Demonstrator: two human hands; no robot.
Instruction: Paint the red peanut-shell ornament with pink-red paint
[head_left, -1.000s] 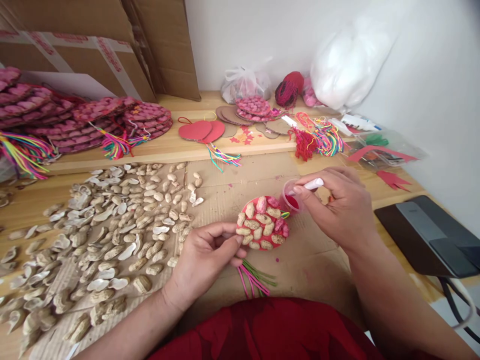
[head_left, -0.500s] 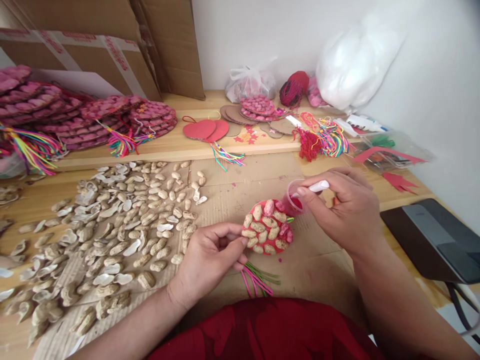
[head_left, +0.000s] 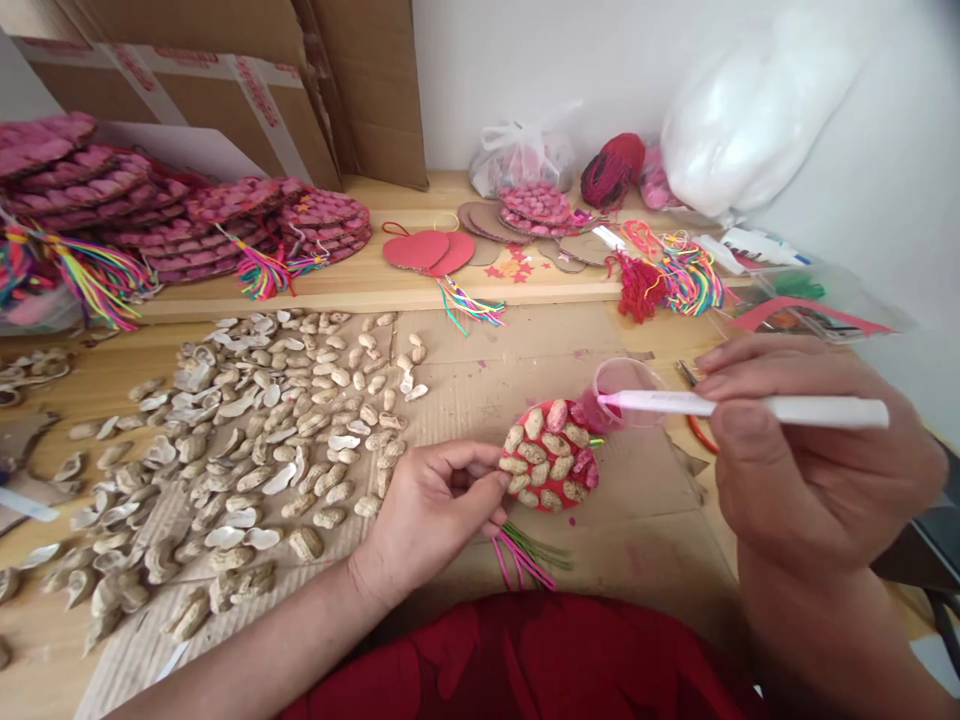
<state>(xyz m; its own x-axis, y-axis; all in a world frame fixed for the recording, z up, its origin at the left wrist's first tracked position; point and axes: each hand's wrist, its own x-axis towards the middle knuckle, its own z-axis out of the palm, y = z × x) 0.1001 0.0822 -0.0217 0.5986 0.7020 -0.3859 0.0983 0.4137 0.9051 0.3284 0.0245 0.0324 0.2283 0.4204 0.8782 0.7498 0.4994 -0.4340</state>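
My left hand [head_left: 431, 515] pinches the left edge of a round red disc [head_left: 572, 474] covered with peanut shells. Most shells are plain tan; several along the top and right are painted pink. Green and pink cords [head_left: 529, 555] hang below the disc. Closed around a white-handled paintbrush [head_left: 675, 402], my right hand [head_left: 817, 470] holds it almost level, its pink tip over the clear cup [head_left: 626, 378]. Pink paint shows inside this cup, which stands just beyond the disc's upper right edge.
Loose peanut shells [head_left: 285, 430] spread over cardboard on the left. Along the back shelf are stacks of pink shell discs [head_left: 157, 220], red card shapes [head_left: 424, 250], coloured tassels [head_left: 686, 275] and plastic bags [head_left: 757, 110]. A dark device [head_left: 919, 545] lies at the right.
My right hand has moved right and nearer to me, drawing the brush out of the cup so its pink tip shows. My left hand still holds the disc. The view has shifted slightly.
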